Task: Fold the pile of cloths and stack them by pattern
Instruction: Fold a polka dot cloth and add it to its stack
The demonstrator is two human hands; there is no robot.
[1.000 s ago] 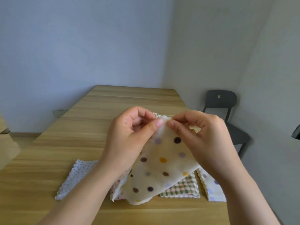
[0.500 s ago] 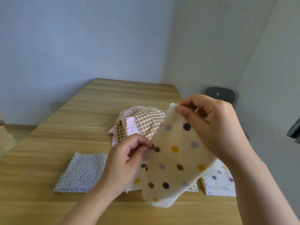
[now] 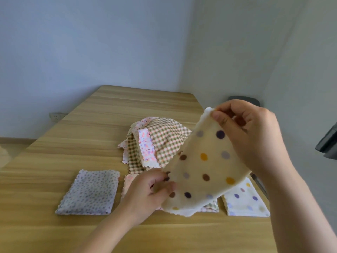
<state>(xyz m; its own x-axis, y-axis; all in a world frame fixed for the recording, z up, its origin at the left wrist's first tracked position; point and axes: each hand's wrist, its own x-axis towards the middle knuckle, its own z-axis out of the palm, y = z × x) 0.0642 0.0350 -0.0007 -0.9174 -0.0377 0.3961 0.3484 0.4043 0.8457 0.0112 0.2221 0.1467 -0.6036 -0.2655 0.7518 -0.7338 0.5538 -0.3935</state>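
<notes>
I hold a cream cloth with coloured polka dots (image 3: 206, 165) up above the table. My right hand (image 3: 249, 136) pinches its top corner; my left hand (image 3: 149, 192) grips its lower left edge. Behind it lies an unfolded pile of checked and pink-speckled cloths (image 3: 156, 141). Along the front, a folded lilac speckled cloth (image 3: 91, 192) lies at left and a folded white polka-dot cloth (image 3: 244, 199) at right. A folded pink cloth (image 3: 128, 181) and a checked one (image 3: 210, 207) peek out from behind my left hand and the held cloth.
The wooden table (image 3: 54, 152) runs back toward a blue-grey wall with a socket (image 3: 56, 115). A dark chair (image 3: 244, 99) stands beyond the table's right edge, mostly hidden by my right hand. A dark object (image 3: 328, 143) shows at the frame's right edge.
My hands have parted: the left slid down the cloth's edge, the right lifted the corner up and right. The cloth spread open, uncovering the pile behind.
</notes>
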